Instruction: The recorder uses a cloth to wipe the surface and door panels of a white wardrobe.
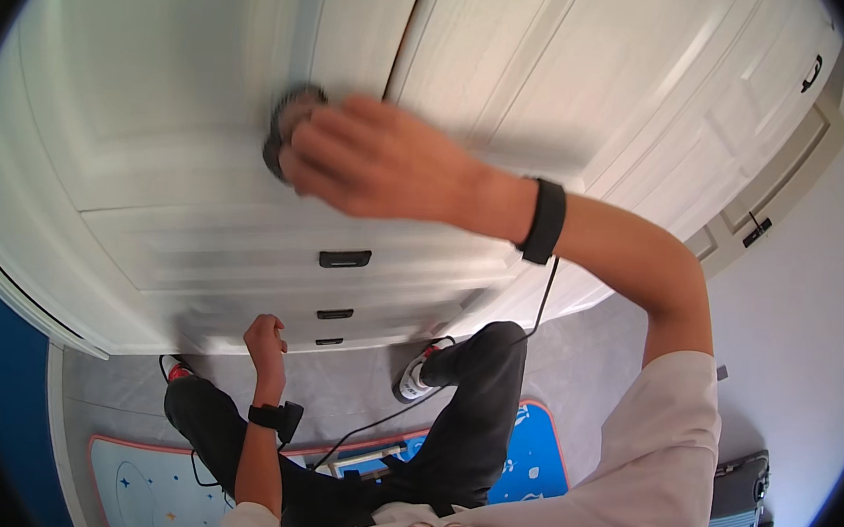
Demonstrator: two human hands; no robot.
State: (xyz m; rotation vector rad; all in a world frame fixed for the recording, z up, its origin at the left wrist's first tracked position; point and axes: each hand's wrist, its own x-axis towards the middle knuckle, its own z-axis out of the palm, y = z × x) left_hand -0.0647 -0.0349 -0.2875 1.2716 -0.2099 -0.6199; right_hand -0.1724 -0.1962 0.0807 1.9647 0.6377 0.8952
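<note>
My right hand grips a dark rounded pad or brush whose edge looks bristly. Motion blurs both, so its exact kind cannot be told. The pad lies at the face of a white panelled wardrobe door, left of the gap between two doors. Lower down, my left hand hangs before the bottom drawers, fingers curled into a loose fist with nothing seen in it. Black bands circle both wrists, and a small dark device sits on the left one.
Below the door, several drawers bear black recessed handles. A black cable runs from my right wrist across my lap. A blue patterned mat lies on the grey floor behind my shoes. Dark bags stand at the right wall.
</note>
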